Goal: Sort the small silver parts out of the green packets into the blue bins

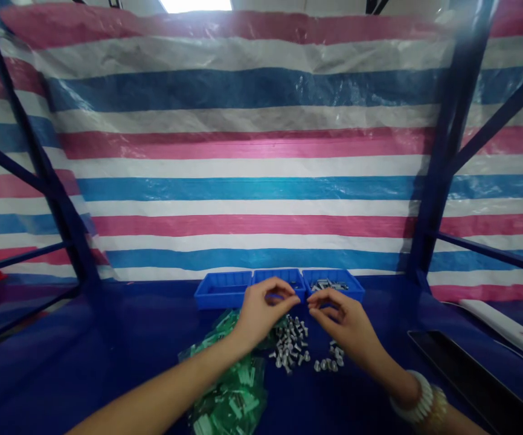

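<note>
My left hand (261, 308) is raised above the table with thumb and forefinger pinched together. Facing it, a small gap away, my right hand (345, 320) makes a similar pinch. Whatever the fingertips hold, if anything, is too small to make out. Beneath and between the hands lies a loose pile of silvery bolts (290, 347). A smaller group of bolts (327, 365) sits to its right, partly hidden by my right hand. Green plastic bags (232, 396) with pale pieces inside lie under and beside my left forearm.
Behind the hands stand three blue bins: a left bin (220, 297), a middle bin (261, 276) partly covered by my left hand, and a right bin (354, 293) holding metal parts. A black flat device (465, 374) and a white strip (506, 326) lie right. Blue posts (447, 145) frame the table.
</note>
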The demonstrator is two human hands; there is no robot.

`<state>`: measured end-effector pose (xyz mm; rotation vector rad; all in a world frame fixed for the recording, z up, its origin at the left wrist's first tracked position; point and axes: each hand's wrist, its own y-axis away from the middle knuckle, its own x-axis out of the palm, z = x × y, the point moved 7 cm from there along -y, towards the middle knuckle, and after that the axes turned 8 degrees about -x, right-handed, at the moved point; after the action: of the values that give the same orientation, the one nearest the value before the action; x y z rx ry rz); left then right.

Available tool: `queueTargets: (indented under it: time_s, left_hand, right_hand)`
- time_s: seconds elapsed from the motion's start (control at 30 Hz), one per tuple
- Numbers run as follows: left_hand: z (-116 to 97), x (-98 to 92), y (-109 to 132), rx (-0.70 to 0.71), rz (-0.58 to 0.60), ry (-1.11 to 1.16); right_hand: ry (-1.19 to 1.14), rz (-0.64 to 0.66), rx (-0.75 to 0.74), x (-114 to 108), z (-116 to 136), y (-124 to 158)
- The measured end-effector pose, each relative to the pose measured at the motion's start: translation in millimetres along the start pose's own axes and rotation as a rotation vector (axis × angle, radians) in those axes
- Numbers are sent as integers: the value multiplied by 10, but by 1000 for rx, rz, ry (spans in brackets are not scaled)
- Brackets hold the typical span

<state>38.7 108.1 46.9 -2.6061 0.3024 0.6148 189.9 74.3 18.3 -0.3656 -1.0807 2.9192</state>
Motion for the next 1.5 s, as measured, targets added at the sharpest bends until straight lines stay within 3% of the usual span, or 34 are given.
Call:
queueTargets:
  time_s: [0.1, 0.2, 0.27, 0.37, 0.53, 0.67, 0.77, 0.87, 1.0, 1.1, 1.3, 1.5]
  left_hand:
    - [146, 105, -476, 35, 70, -114]
    - [287, 207, -798, 43, 124, -198]
    - [307, 218, -871, 57, 134, -239]
    - [229, 150, -756, 86, 129, -262]
    - [14, 77, -133, 134, 172, -277]
    - [-125, 121, 363, 193, 233, -279]
    - [-151, 116, 517, 162, 211, -198]
    - [-9, 99, 521, -65, 179, 56]
    - [236, 188, 585, -438, 204, 551]
    - [283, 251, 670, -574, 194, 832]
    - [281, 238, 716, -579, 116, 1033]
    - [307, 194, 694, -557, 91, 969]
  right_hand:
    - [205, -18, 3, -208, -176, -118]
    - [341, 147, 51, -216, -346, -167]
    - [374, 267, 65, -184, -410, -148]
    - [407, 457, 84, -133, -473, -56]
    - [462, 587, 118, -125, -570, 67]
    - [489, 557, 104, -88, -589, 58]
    - [470, 481, 87, -46, -527, 6]
    - [368, 402, 92, 39, -391, -32]
    - [-136, 206, 110, 185, -108, 3]
    - [-358, 158, 126, 310, 38, 95]
    - [-358, 94, 28, 331, 113, 157]
    - [-328, 112, 80, 352, 77, 175]
